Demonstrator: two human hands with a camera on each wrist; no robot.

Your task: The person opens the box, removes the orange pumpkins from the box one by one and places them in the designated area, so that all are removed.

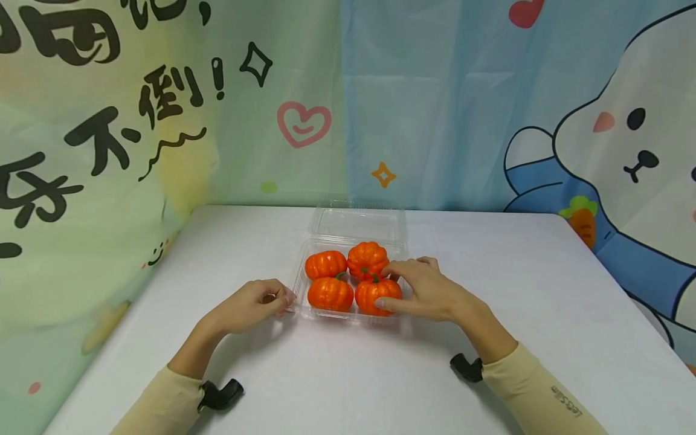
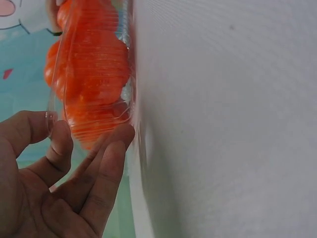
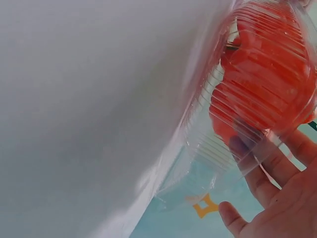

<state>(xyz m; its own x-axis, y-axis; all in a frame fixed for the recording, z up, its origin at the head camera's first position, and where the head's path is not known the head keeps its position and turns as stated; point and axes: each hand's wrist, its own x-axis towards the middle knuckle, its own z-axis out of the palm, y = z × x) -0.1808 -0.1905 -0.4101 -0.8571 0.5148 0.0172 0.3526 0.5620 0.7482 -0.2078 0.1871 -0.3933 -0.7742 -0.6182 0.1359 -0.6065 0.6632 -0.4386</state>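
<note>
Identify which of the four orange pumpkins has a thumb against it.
The front-right pumpkin, as the person sees them: it alone has the thumb of the right hand against it.

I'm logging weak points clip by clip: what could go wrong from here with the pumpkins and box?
The right grip spans the front-right pumpkin close to the back-right pumpkin and might nudge it. The left grip pinches the box only at its left edge; the clear plastic could flex or slide.
</note>
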